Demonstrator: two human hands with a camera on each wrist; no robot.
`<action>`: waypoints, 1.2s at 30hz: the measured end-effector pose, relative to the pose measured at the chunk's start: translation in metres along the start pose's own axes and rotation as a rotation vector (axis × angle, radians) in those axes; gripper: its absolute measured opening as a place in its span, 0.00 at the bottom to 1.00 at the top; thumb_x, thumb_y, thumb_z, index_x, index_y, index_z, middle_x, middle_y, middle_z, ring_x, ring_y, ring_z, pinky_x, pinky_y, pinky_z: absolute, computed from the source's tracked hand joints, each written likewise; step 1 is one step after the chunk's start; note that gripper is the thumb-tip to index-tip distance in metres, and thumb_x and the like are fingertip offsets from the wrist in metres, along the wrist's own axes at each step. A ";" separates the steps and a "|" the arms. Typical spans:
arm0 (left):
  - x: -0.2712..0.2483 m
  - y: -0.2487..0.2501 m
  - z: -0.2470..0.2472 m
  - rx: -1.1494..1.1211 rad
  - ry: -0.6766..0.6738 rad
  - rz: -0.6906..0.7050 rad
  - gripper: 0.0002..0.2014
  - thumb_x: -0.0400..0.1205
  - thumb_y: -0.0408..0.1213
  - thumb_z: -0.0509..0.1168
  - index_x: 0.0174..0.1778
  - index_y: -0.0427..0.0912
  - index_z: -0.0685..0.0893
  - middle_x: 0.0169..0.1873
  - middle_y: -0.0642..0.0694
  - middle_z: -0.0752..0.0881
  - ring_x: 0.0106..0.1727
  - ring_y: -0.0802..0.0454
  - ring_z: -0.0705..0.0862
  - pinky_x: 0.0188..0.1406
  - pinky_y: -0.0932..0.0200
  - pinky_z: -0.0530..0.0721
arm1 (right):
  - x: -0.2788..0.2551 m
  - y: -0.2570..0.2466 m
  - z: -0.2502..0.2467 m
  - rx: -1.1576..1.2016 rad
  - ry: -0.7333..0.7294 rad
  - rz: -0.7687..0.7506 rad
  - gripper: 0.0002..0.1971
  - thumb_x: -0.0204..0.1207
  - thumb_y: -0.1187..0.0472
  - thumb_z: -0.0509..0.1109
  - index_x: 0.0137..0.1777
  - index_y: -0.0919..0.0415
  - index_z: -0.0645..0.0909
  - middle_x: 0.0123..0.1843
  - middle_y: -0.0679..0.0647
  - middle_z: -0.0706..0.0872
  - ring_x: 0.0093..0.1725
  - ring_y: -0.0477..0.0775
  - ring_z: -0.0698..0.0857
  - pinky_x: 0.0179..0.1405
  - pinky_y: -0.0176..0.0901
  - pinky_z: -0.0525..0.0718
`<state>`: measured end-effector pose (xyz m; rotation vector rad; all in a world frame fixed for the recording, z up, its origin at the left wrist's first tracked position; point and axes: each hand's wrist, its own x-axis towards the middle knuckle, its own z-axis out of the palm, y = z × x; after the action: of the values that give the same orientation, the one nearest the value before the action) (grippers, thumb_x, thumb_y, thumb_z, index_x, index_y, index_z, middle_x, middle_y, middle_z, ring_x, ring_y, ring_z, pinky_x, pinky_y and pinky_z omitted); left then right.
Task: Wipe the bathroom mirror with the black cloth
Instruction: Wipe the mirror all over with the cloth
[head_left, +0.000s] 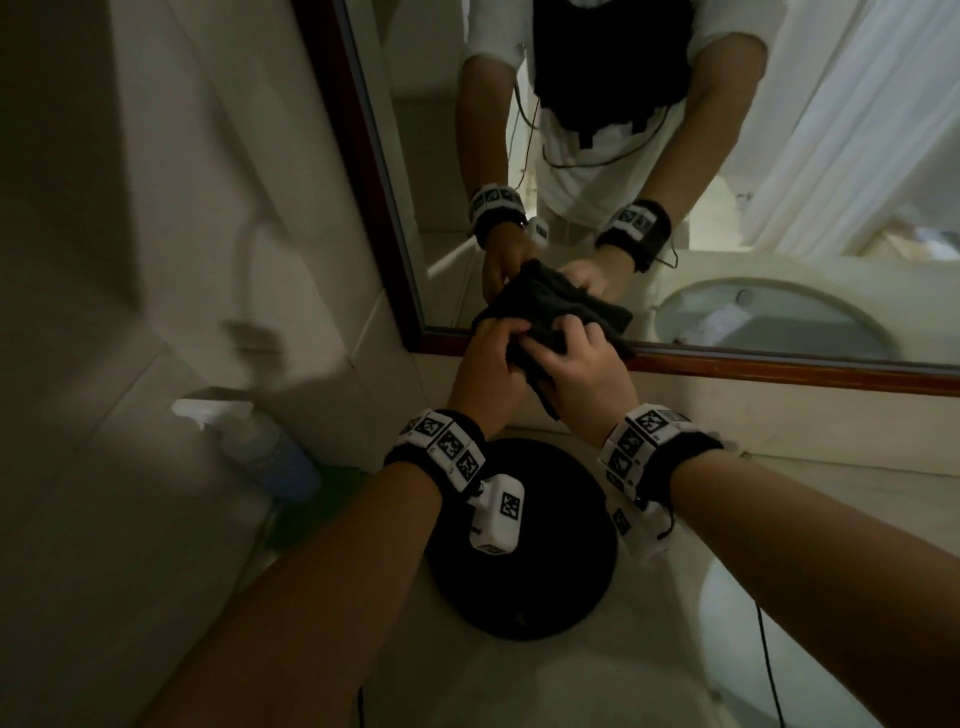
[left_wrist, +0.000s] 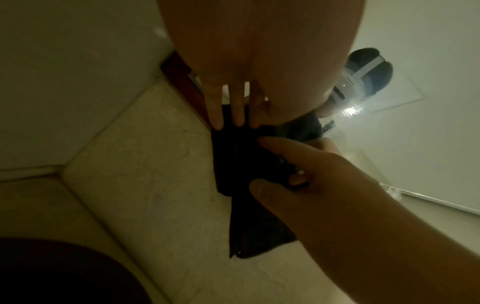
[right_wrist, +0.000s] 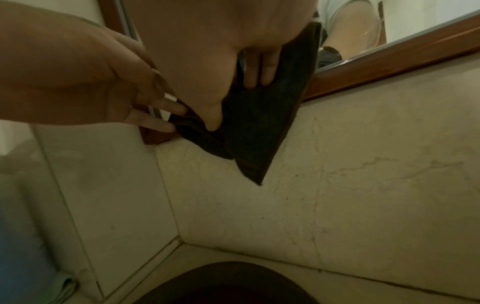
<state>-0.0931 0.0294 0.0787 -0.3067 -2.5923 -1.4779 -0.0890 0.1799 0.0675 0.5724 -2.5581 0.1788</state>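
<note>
A: Nearest the head camera are the two forearms, each with a marker band at the wrist. What do the hands hold?

B: Both are on the black cloth (head_left: 540, 332). The left hand (head_left: 485, 371) has its fingers curled over the cloth's left part, and the right hand (head_left: 582, 374) clutches the right part, thumb and fingers pinching the folds. The hands sit close together, nearly touching.

A: And where is the cloth?

B: At the lower left corner of the mirror (head_left: 649, 156), bunched up against the glass just above the brown wooden frame (head_left: 779, 369), with one end hanging down over the frame's bottom rail. The glass doubles the hands and cloth.

A: Below them?

B: A round black object (head_left: 519, 587) lies on the pale stone counter (head_left: 857, 488), beside the basin (head_left: 779, 623). A spray bottle (head_left: 260, 452) stands at the counter's left edge by the tiled wall, blurred.
</note>
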 end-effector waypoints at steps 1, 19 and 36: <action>0.000 -0.002 -0.003 0.015 0.013 -0.020 0.23 0.74 0.19 0.60 0.65 0.39 0.79 0.64 0.40 0.79 0.66 0.44 0.79 0.67 0.44 0.80 | 0.001 -0.002 0.004 -0.056 -0.013 0.005 0.22 0.78 0.54 0.67 0.73 0.50 0.77 0.60 0.64 0.76 0.46 0.64 0.74 0.40 0.53 0.77; 0.007 -0.018 -0.033 0.832 -0.097 -0.115 0.16 0.80 0.30 0.62 0.63 0.36 0.84 0.65 0.38 0.78 0.65 0.40 0.76 0.56 0.49 0.77 | -0.016 0.030 -0.005 -0.096 -0.016 0.194 0.05 0.74 0.56 0.74 0.48 0.51 0.87 0.50 0.58 0.80 0.45 0.64 0.78 0.37 0.50 0.71; 0.032 0.006 -0.028 1.227 -0.215 -0.085 0.13 0.86 0.26 0.56 0.50 0.34 0.86 0.51 0.37 0.87 0.53 0.41 0.86 0.46 0.49 0.84 | -0.048 0.072 -0.029 -0.042 0.004 0.324 0.10 0.74 0.53 0.76 0.48 0.60 0.88 0.49 0.60 0.78 0.44 0.62 0.81 0.32 0.46 0.80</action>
<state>-0.1220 0.0119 0.1045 -0.1789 -3.0998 0.3249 -0.0691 0.2689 0.0669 0.1376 -2.6288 0.2370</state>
